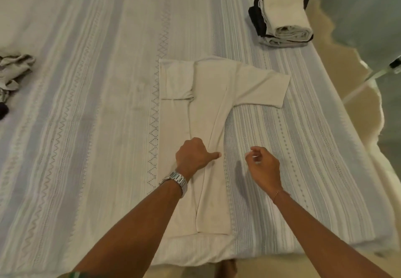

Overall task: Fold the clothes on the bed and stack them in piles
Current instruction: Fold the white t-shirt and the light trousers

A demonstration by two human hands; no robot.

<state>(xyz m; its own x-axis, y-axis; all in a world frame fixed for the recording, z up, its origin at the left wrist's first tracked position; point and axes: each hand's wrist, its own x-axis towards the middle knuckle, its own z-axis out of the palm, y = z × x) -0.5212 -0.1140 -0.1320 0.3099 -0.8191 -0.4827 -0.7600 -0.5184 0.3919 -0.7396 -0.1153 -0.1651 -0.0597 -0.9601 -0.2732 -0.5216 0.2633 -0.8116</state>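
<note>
A cream T-shirt (208, 108) lies flat on the striped bedspread (86, 82), its two sides folded inward into a long strip. One sleeve (262, 86) still sticks out to the right. My left hand (194, 155), with a metal watch on the wrist, presses down on the shirt's middle, fingers curled and thumb pointing right along the fold edge. My right hand (263, 164) hovers just right of the shirt, above the bedspread, fingers loosely bent and holding nothing.
A pile of folded clothes (282, 19), cream on top with black pieces in it, sits at the bed's far right edge. Crumpled grey-beige clothes (13, 71) lie at the left edge. The floor (358, 108) runs along the bed's right side.
</note>
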